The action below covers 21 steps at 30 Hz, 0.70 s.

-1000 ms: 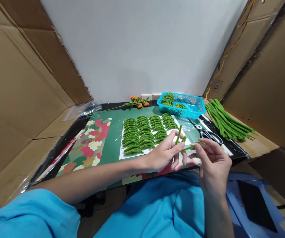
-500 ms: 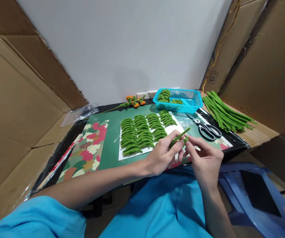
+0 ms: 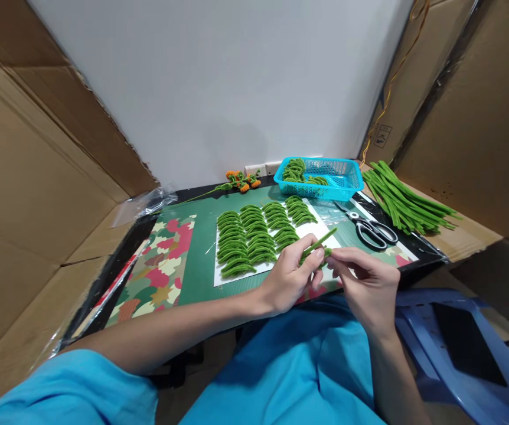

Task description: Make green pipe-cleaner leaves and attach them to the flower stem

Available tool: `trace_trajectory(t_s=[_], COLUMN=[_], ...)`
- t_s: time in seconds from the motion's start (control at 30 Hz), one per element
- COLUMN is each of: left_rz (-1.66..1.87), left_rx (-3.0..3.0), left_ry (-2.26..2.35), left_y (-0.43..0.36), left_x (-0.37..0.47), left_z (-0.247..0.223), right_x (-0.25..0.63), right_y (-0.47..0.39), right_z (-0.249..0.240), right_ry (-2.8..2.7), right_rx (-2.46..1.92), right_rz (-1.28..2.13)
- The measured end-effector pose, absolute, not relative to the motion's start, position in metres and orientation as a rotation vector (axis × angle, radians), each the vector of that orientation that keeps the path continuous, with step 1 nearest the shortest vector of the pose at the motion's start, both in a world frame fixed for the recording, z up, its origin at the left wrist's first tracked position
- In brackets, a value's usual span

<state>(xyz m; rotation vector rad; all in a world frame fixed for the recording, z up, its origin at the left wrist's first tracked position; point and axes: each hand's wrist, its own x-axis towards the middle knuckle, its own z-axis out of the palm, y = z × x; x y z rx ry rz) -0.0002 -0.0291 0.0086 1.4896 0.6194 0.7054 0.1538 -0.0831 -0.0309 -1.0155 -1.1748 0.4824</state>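
Note:
A fuzzy green pipe cleaner [image 3: 328,235] is held in front of my body, its straight end sticking up to the right past my left hand [image 3: 290,274]. The left thumb and fingers are closed around it. My right hand [image 3: 365,286] pinches a bent part of the same piece, its fingertips close to the left thumb; the exact bend is hidden by the fingers. Beyond the hands, several columns of curved green pipe-cleaner pieces [image 3: 232,242] lie on a white sheet [image 3: 321,216]. Scissors with black and white handles [image 3: 372,231] rest right of the sheet.
A blue plastic basket [image 3: 343,193] with some curved green pieces stands at the back. Long green pipe cleaners [image 3: 407,203] are piled at the right. An orange-flowered stem [image 3: 243,182] lies by the wall. Cardboard walls [image 3: 24,159] flank the table; a blue chair [image 3: 427,348] stands right.
My right fingers have closed in on the bent part of the pipe cleaner, nearer the left thumb. The left hand keeps its grip almost in place.

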Motion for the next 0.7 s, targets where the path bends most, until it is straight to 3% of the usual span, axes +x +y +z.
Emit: trace_trajectory(t_s=[0.7], left_rz=[0.680], left_rx=[1.729], left_ry=[0.759], left_y=[-0.029], left_x=[0.001], left_z=[0.016], right_x=[0.153], right_y=[-0.084], right_z=[-0.023], right_ry=[-1.133], right_rx=[-1.111], right_rz=[0.343])
